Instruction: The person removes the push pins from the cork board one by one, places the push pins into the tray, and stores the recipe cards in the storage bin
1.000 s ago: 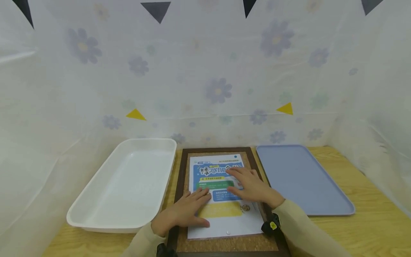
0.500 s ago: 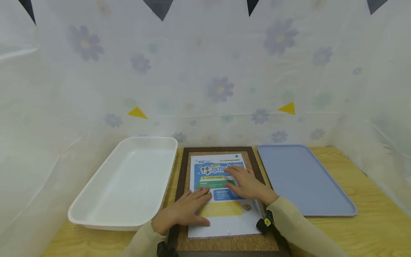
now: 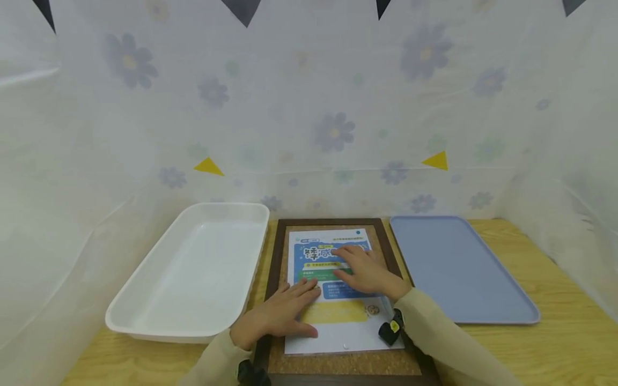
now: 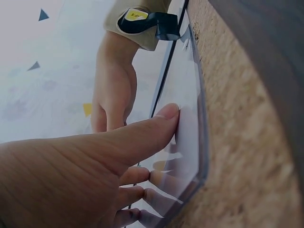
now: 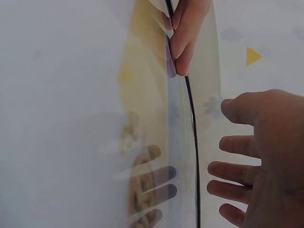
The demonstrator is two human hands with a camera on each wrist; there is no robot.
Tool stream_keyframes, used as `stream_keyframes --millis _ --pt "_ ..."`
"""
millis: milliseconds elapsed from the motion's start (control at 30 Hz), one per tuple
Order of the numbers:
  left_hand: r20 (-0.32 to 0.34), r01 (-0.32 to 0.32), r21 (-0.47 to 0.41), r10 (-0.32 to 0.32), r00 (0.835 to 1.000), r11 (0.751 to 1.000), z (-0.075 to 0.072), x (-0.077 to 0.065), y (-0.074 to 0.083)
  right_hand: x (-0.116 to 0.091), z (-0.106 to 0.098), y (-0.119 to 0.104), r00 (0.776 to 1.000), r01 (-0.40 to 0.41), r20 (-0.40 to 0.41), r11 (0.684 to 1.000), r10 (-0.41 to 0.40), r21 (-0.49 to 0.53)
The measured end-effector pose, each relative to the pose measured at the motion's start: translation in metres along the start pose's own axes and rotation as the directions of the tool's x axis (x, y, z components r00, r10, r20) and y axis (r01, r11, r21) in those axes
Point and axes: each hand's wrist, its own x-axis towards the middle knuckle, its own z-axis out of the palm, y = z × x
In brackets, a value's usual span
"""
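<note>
A printed sheet (image 3: 338, 340) with a glossy clear cover lies on a cork board (image 3: 345, 367) with a dark wooden frame. My left hand (image 3: 285, 311) rests on the sheet's lower left part, fingers spread. In the left wrist view its thumb (image 4: 164, 116) and fingertips meet their reflections on the cover. My right hand (image 3: 369, 273) is over the upper right part of the sheet with its fingers spread. The right wrist view shows its fingers (image 5: 232, 171) apart from their reflections on the glossy surface. Part of the printed title is hidden under this hand.
A deep white tray (image 3: 118, 316) stands left of the board, and a flat blue-purple tray (image 3: 463, 268) lies to the right. Both are on a wood-grain table (image 3: 565, 343). A flower-patterned sheet (image 3: 289, 107) hangs behind, with pale sheeting at both sides.
My right hand has shifted a little to the left across the sheet. My left hand keeps its place on the sheet. The whole head view has drifted slightly.
</note>
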Motion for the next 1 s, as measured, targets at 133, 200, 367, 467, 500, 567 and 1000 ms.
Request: stream_keyframes --millis 133,200,367,467,500,567,1000 --pt "0.005 0.006 -0.005 -0.006 1.0 1.0 0.0 -0.001 -0.001 0.005 0.003 -0.001 1.0 0.014 -0.001 0.999 -0.014 0.039" --pt "0.006 0.009 -0.006 -0.009 1.0 1.0 0.0 -0.002 -0.001 0.007 0.005 -0.001 1.0 0.022 -0.004 0.999 -0.022 0.043" --pt "0.004 0.008 -0.022 -0.008 1.0 1.0 0.001 -0.003 0.0 0.01 0.007 -0.004 0.999 0.033 -0.002 0.998 -0.033 0.062" --pt "0.003 0.003 -0.027 -0.003 1.0 1.0 0.002 -0.002 0.001 0.013 0.009 -0.006 1.0 0.026 0.015 0.995 -0.027 0.092" --pt "0.002 -0.001 -0.024 0.001 1.0 1.0 0.003 -0.002 0.0 0.014 0.009 -0.007 1.0 0.018 0.019 0.995 -0.02 0.101" --pt "0.0 -0.009 -0.02 0.009 1.0 1.0 0.004 0.0 0.001 0.015 0.01 -0.007 1.0 -0.004 0.029 0.992 0.0 0.123" --pt "0.009 0.013 -0.043 -0.013 1.0 0.999 0.006 -0.003 0.001 0.032 0.02 -0.01 0.999 -0.05 0.023 0.984 0.047 0.171"
